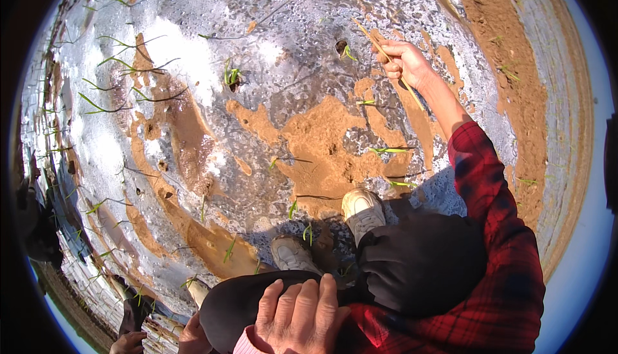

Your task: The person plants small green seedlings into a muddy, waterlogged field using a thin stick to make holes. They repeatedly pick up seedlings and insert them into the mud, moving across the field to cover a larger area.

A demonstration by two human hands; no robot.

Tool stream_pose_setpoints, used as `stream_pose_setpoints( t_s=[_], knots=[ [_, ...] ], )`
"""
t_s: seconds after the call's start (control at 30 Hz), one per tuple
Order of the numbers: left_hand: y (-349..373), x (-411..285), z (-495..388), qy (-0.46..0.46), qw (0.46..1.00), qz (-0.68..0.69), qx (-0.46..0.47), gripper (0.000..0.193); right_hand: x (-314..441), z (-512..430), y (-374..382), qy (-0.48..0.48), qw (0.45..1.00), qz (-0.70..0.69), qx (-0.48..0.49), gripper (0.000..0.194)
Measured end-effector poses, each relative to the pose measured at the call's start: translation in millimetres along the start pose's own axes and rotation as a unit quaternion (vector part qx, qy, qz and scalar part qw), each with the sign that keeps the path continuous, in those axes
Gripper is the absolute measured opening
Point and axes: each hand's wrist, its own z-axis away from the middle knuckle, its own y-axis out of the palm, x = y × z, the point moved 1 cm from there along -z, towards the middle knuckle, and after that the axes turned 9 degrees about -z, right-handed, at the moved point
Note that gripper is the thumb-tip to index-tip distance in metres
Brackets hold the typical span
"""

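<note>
My right hand (401, 62) is shut on a thin straw-coloured stick (375, 42), held aslant above the ground. Just left of that hand, a hole (341, 46) pierces the shiny mulch film (294, 64), with a small green seedling (348, 53) at its edge. Low in the view, my left hand (295, 314) lies palm down by my black-trousered left knee (236, 305), its fingers slightly apart and nothing seen in it. Another seedling (232, 75) stands in a film hole farther left. Several loose seedlings, one of them (388, 150) below my right hand, lie on the film.
Wet brown soil (328, 137) covers parts of the film ahead of my light shoes (363, 211). A bare soil strip (516, 88) runs along the right. Other people's hands (128, 343) and dark clothing (41, 228) show at the lower left. More seedlings (130, 68) lie to the left.
</note>
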Motion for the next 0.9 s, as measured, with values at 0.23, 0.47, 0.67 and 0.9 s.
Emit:
stream_pose_setpoints(
  t_s=[0.23,0.47,0.67,0.9],
  knots=[
    [1,-1,0,-0.005,1.000,0.001,0.000,0.045,24,-27,24,-0.220,0.849,0.477,-0.063,0.024],
    [2,-2,3,-0.010,1.000,-0.005,0.004,0.045,44,-43,56,-0.346,0.666,0.657,-0.080,0.024],
    [2,-2,3,-0.013,1.000,-0.004,0.007,0.045,36,-42,71,-0.339,0.636,0.687,-0.090,0.028],
    [3,-1,0,-0.014,1.000,-0.001,0.008,0.045,2,-24,75,-0.428,0.619,0.658,-0.048,0.014]
  ],
)
